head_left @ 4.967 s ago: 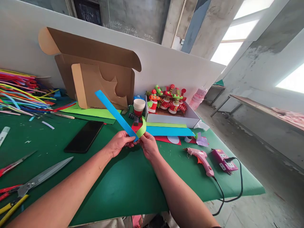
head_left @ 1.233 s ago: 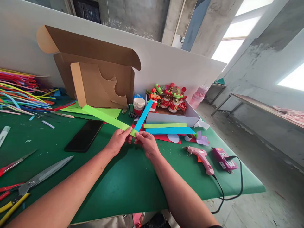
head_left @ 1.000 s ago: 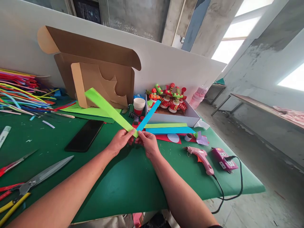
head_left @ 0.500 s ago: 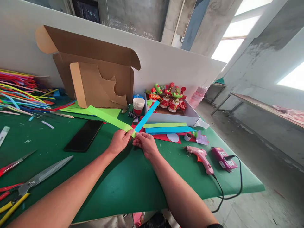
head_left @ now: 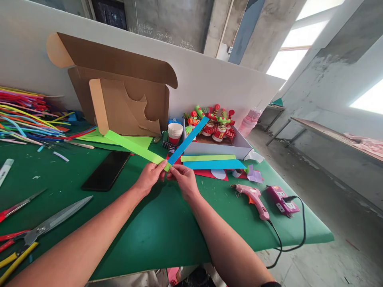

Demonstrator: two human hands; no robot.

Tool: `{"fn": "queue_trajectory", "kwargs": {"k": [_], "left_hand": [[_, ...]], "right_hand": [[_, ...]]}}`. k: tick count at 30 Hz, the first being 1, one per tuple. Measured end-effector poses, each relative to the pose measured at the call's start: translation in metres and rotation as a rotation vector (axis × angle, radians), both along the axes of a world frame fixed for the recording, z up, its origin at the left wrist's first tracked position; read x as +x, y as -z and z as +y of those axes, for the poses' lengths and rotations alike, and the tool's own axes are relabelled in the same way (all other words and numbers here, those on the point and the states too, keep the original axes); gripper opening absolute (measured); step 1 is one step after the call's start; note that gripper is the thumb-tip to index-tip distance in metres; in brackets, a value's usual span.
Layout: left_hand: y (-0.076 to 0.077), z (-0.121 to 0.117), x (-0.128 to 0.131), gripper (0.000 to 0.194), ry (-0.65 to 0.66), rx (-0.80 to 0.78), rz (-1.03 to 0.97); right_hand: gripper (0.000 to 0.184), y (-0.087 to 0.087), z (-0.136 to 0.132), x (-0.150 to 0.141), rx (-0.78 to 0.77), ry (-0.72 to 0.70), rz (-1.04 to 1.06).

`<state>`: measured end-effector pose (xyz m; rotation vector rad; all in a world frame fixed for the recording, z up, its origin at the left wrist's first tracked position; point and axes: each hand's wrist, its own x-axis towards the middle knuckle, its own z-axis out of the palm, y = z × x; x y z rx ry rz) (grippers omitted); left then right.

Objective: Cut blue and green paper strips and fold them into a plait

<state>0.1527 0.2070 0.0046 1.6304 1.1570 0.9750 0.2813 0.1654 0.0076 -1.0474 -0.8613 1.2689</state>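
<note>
My left hand [head_left: 151,177] and my right hand [head_left: 184,180] meet over the green table [head_left: 161,227], both pinching the joined ends of two paper strips. A light green strip [head_left: 133,147] runs from that pinch up and to the left, lying low over the table. A blue strip [head_left: 188,140] runs from the same point up and to the right, towards the white box. The strips form a V from my fingertips. The joint itself is hidden under my fingers.
An open cardboard box [head_left: 119,91] stands at the back. A white box [head_left: 215,147] of red and green paper figures, paper cups [head_left: 175,133], flat paper strips [head_left: 212,161], a pink glue gun [head_left: 254,201], a black phone [head_left: 106,170], large scissors [head_left: 44,227] and pipe cleaners [head_left: 26,115] surround my hands.
Five seconds ago the blue strip pointed left and the green one curled at the joint. Now green points left and blue right; over the last second the green strip dropped back towards the table.
</note>
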Motion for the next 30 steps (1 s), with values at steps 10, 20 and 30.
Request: {"fn": "queue_trajectory", "kwargs": {"k": [10, 20, 30], "left_hand": [[-0.005, -0.003, 0.0, 0.054, -0.002, 0.043, 0.042], [-0.005, -0.002, 0.0, 0.052, 0.104, -0.065, -0.044], [-0.012, -0.008, 0.003, 0.052, 0.201, -0.16, -0.17]], "right_hand": [[0.044, 0.002, 0.002, 0.0, -0.021, 0.027, -0.02], [0.04, 0.001, 0.001, 0.003, -0.05, 0.019, 0.022], [0.041, 0.0, 0.002, 0.004, -0.012, 0.09, -0.025]]}}
